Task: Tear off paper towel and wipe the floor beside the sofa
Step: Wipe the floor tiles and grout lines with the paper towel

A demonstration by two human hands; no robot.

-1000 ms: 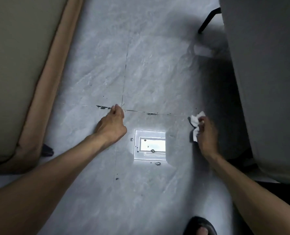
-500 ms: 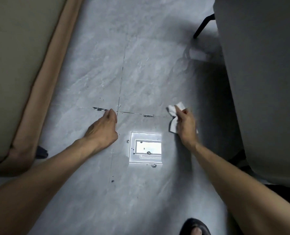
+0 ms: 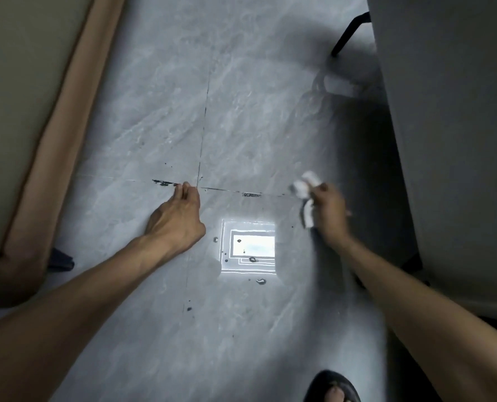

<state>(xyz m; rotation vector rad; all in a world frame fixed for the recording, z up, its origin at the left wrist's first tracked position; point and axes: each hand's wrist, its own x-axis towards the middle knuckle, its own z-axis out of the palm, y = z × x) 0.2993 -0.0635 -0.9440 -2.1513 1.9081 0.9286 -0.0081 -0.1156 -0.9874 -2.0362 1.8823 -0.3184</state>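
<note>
My right hand grips a crumpled white paper towel and presses it onto the grey marble-pattern floor, close to the grey sofa on the right. The towel is blurred by motion. My left hand rests on the floor with its fingers curled, fingertips at the crossing of the tile joints, and holds nothing. Dark smears lie along the joint near the left fingertips and further right near the towel.
A beige upholstered seat with a tan edge runs along the left. A bright ceiling-light reflection with small droplets around it lies between my hands. A black furniture leg stands at the top right. My slippered foot shows at the bottom.
My right hand swept the towel left along the floor, then back toward the sofa. My left hand stayed planted at the tile joint.
</note>
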